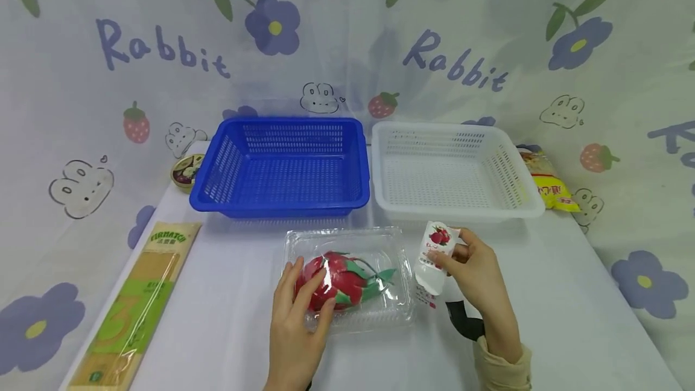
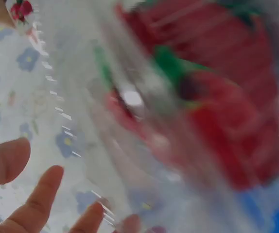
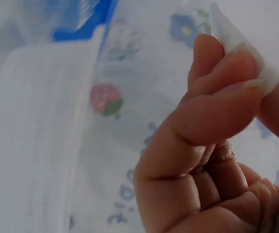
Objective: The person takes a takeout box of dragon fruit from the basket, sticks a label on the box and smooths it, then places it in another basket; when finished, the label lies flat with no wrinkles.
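The left hand (image 1: 297,315), fingers spread, lies over a clear box (image 1: 403,285) holding red fruit (image 1: 347,279); the right hand (image 1: 478,270) pinches a white label (image 1: 437,267).

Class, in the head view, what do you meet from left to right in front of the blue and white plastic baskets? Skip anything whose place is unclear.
Long tan-and-green packet, clear rectangular plastic box, white fruit-printed label, right hand.

Left grip (image 1: 300,308) spread, palm-down, right grip (image 1: 478,270) curled, pinching
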A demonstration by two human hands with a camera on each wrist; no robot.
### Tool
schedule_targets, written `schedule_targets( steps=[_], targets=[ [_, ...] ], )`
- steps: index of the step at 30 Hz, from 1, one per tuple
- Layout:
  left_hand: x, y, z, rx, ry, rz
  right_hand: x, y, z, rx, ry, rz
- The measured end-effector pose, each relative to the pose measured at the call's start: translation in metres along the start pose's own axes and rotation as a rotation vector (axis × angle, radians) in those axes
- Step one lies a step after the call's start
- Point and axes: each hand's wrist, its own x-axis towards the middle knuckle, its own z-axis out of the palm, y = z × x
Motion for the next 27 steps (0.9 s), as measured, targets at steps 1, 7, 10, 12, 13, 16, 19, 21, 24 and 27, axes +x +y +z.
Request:
schedule_targets(
  steps=[1, 7, 10, 12, 13, 16, 19, 21, 24, 27],
  targets=[
    [0.002, 0.003, 0.001, -0.039, 0.000, 0.027, -0.004, -0.005, 0.002, 0.030, -0.007, -0.024],
    [0.010, 0.024, 0.014, -0.330, -0.119, 0.137, -0.020, -0.023, 0.020, 0.219, -0.088, -0.142],
    [0.010, 0.031, 0.020, -0.417, -0.176, 0.169, -0.024, -0.026, 0.028, 0.268, -0.104, -0.153],
    [0.010, 0.034, 0.024, -0.438, -0.178, 0.186, -0.026, -0.026, 0.031, 0.284, -0.104, -0.152],
    [0.009, 0.035, 0.025, -0.439, -0.170, 0.191, -0.027, -0.026, 0.032, 0.291, -0.103, -0.148],
    [0.009, 0.037, 0.029, -0.442, -0.140, 0.201, -0.028, -0.025, 0.036, 0.306, -0.106, -0.136],
    [0.010, 0.036, 0.032, -0.449, -0.124, 0.198, -0.028, -0.024, 0.038, 0.313, -0.107, -0.117],
    [0.009, 0.035, 0.033, -0.451, -0.123, 0.190, -0.028, -0.024, 0.040, 0.313, -0.101, -0.106],
    [0.008, 0.034, 0.034, -0.467, -0.131, 0.179, -0.028, -0.023, 0.043, 0.311, -0.076, -0.085],
    [0.006, 0.034, 0.035, -0.491, -0.144, 0.175, -0.027, -0.020, 0.044, 0.308, -0.037, -0.064]
  ],
)
